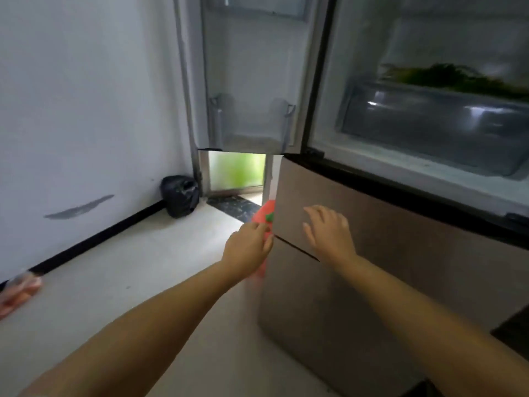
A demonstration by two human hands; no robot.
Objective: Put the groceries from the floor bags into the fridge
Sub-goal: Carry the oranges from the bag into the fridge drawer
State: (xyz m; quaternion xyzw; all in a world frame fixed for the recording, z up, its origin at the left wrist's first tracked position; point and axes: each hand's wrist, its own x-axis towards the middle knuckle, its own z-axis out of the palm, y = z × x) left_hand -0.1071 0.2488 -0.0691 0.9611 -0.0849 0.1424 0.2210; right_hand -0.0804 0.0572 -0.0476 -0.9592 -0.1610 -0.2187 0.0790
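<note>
My left hand [248, 247] grips a red plastic bag [265, 214] with a green patch, held low beside the fridge's front left corner. Part of the bag hangs below my wrist, blurred. My right hand [329, 230] is open, fingers spread, in front of the tan lower drawer front [400, 253] and holding nothing. The fridge's upper compartment stands open: green leafy vegetables [446, 77] lie on a shelf above a clear crisper drawer [429, 121]. The open left door [252, 81] shows bare door bins.
A black bag [180, 199] sits on the floor in the corner by the white wall. A pinkish plastic bag [20, 293] lies at the far left edge on the pale floor. A dark object edge shows at the lower right.
</note>
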